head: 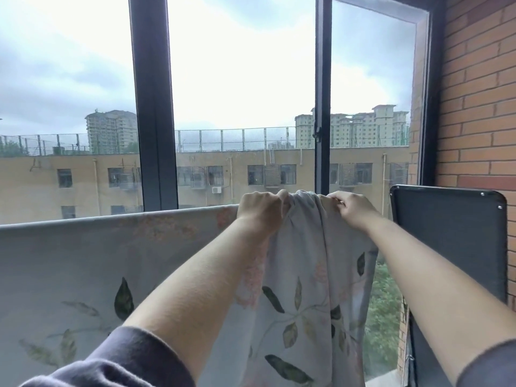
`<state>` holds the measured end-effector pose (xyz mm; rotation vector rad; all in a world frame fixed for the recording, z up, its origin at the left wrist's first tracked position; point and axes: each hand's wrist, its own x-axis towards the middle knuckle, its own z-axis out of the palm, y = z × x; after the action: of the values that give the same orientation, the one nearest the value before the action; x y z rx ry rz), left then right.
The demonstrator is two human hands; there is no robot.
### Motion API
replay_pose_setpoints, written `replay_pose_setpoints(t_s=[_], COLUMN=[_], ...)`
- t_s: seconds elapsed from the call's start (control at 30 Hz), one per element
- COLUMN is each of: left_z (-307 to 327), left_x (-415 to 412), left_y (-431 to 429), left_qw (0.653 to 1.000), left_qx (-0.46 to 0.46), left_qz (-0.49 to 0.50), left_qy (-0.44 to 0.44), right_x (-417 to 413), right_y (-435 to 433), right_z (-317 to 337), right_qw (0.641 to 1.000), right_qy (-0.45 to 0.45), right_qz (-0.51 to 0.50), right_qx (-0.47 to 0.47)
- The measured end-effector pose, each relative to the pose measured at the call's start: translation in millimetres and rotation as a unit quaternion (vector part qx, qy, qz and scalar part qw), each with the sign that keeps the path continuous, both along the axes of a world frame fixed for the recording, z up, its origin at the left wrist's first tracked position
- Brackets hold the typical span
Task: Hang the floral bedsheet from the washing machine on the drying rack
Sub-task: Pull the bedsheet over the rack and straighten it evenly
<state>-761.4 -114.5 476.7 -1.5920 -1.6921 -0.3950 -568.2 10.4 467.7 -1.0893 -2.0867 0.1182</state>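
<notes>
I stand on the closed balcony of a flat, high above ground: dark-framed windows (pixel 153 107) look out on a yellow building (pixel 83 174) and far towers (pixel 363 127), a brick wall (pixel 474 107) is at my right, a floral bedsheet (pixel 69 261) hangs before me.

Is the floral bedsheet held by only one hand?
No, the left hand and the right hand both grip the bunched top edge of the floral bedsheet.
</notes>
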Motion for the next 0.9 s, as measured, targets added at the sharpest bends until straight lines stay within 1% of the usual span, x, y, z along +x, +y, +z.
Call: replay_pose_setpoints(t_s=[0.07,0.13,0.2,0.27,0.33,0.5,0.6,0.67,0.73,0.8,0.9], left_z=[-1.4,-2.4,-1.9,-0.4,0.1,0.3,0.5,0.6,1.4,3.0,9.6], left_x=[0.1,-0.7,-3.3,-5.8,-6.5,-3.9,-2.1,-2.1,-4.3,-7.1,-8.1], left_y=[1.3,1.9,1.5,0.7,0.6,3.3,3.4,2.9,2.3,0.5,-7.3], left_qw=[1.000,0.999,0.999,0.999,0.999,0.999,0.999,0.999,0.999,0.999,0.997], left_qx=[0.000,0.007,0.004,-0.002,-0.008,-0.018,-0.022,-0.029,-0.033,-0.037,-0.056], left_qz=[0.012,0.015,0.019,0.025,0.025,0.014,0.015,0.014,0.013,0.009,-0.019], left_qy=[0.020,0.029,0.032,0.033,0.032,0.026,0.026,0.020,0.015,0.008,-0.043], right_x=[1.9,0.9,-1.3,-2.9,-2.9,2.4,-3.6,-12.0,-20.1,-22.9,-19.9], right_y=[4.8,7.5,9.8,10.2,7.9,8.2,4.8,2.4,4.2,8.5,9.5], right_z=[0.0,0.3,-1.6,-4.1,-5.8,-6.4,-2.5,0.9,2.9,3.3,6.2], right_qw=[1.000,0.999,0.997,0.989,0.983,0.985,0.985,0.984,0.990,0.996,1.000], right_qy=[0.018,0.013,0.006,-0.009,-0.013,-0.003,0.014,0.028,0.043,0.041,0.020], right_qz=[-0.016,-0.021,-0.043,-0.088,-0.117,-0.123,-0.115,-0.092,-0.046,-0.001,0.016], right_qx=[0.013,0.029,0.068,0.118,0.143,0.119,0.130,0.147,0.128,0.073,-0.003])
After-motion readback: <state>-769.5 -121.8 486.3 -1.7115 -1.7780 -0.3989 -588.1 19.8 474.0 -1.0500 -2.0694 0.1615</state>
